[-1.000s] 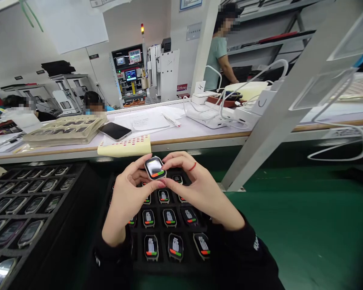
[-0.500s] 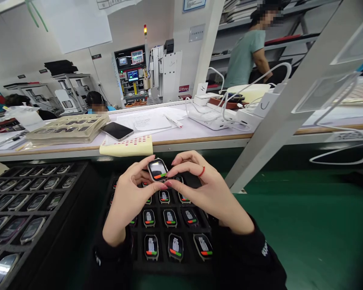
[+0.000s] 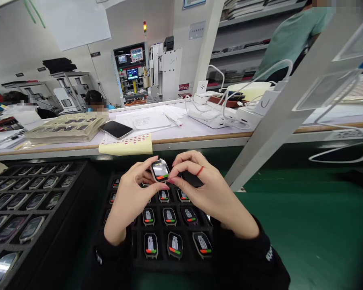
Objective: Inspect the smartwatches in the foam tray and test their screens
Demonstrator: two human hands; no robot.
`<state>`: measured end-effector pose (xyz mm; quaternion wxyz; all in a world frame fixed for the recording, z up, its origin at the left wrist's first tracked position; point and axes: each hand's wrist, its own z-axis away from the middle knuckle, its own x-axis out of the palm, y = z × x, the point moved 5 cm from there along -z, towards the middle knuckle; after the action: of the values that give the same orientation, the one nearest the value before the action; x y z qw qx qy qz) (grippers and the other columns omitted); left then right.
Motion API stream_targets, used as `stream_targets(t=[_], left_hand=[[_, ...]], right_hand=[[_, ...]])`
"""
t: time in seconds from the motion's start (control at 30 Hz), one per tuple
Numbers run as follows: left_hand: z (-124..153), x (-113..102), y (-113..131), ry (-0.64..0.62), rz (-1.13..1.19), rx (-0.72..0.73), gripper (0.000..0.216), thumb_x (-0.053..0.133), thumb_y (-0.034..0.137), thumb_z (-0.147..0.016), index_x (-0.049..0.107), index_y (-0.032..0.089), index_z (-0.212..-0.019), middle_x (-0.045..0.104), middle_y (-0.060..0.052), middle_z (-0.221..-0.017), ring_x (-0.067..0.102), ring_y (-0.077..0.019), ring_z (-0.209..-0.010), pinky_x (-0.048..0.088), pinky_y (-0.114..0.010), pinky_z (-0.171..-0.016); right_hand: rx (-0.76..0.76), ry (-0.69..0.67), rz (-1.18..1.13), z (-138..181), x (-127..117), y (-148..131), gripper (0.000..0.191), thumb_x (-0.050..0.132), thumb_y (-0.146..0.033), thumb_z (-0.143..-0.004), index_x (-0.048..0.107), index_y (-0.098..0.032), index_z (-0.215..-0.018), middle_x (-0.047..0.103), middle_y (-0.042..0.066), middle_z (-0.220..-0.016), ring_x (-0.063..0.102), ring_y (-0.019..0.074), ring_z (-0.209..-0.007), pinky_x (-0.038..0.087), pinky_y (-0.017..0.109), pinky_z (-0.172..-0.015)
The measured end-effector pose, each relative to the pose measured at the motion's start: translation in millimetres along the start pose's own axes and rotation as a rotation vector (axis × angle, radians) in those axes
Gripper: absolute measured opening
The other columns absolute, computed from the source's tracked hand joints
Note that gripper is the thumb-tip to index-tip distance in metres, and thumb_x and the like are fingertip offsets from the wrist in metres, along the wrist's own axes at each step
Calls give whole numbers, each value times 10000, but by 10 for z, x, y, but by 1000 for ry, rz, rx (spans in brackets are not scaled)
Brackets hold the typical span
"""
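One watch (image 3: 159,170) between left hand (image 3: 133,199), right hand (image 3: 207,189).

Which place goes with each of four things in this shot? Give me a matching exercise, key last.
Things
1. phone
2. watch raised above the dark tray
3. yellow sheet
4. red band

Places
A. around a finger of the right hand
B. hanging over the front edge of the bench
C. in the grip of the left hand
D. lying flat on the bench top, dark screen up

Pairs: 1-D, 2-C, 3-B, 4-A
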<state>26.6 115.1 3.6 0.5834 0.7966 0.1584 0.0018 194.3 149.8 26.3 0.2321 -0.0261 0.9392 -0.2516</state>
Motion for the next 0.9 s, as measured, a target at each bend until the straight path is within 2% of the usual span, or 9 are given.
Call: stream_targets(t=[0.17, 0.33, 0.4, 0.5, 0.6, 0.77, 0.9], left_hand=[[-5, -23, -17, -40, 113, -91, 671, 880, 224, -656, 674, 223, -1294, 690, -2, -842, 670, -143, -738, 574, -248, -720], [5, -11, 4, -40, 69, -93, 652, 878, 228, -662, 679, 238, -1284, 682, 4, -852, 667, -137, -734, 573, -249, -728], [17, 9, 14, -44, 34, -73, 627, 868, 214, -672, 685, 256, -1270, 668, 10, -867, 661, -130, -721, 570, -246, -715], [25, 34, 44, -55, -45, 34, 547, 809, 160, -733, 689, 312, -1245, 660, 14, -952, 661, -124, -755, 568, -244, -729], [13, 38, 50, -54, -142, 137, 499, 726, 99, -793, 688, 353, -1221, 654, 17, -1039, 658, -121, -813, 559, -248, -783], [-49, -80, -20, 28, -119, 132, 447, 679, 110, -828, 666, 284, -1239, 679, -22, -1097, 651, -137, -849, 547, -275, -839], [-160, -254, -55, 146, 30, 119, 463, 704, 169, -818, 623, 238, -1269, 667, -47, -1109, 648, -143, -871, 557, -266, -792]], right_hand=[[0, -17, 2, 3, -16, -16, 162, 630, -59, -922, 633, -216, -961, 531, 35, -1008, 543, 230, -952, 433, 361, -838], [-32, -20, 31, -13, 15, -57, 166, 589, -55, -934, 648, -209, -915, 540, 48, -973, 546, 239, -925, 458, 375, -818], [-29, -31, 55, -15, 33, -59, 178, 566, -51, -937, 636, -211, -903, 552, 56, -976, 552, 250, -924, 464, 393, -819], [-12, -27, 61, -16, 39, -51, 179, 539, -56, -945, 608, -214, -901, 562, 66, -986, 566, 260, -930, 472, 410, -828], [9, 88, -3, -11, -29, -37, 164, 544, -71, -958, 588, -219, -905, 555, 57, -983, 577, 244, -927, 482, 370, -810], [64, 374, -228, 67, -239, -36, 141, 561, -138, -1035, 578, -226, -926, 609, 51, -1074, 630, 204, -920, 517, 318, -827], [94, 422, -337, 129, -338, -99, 131, 628, -219, -1061, 597, -226, -934, 697, 48, -1007, 690, 184, -787, 588, 292, -767]])
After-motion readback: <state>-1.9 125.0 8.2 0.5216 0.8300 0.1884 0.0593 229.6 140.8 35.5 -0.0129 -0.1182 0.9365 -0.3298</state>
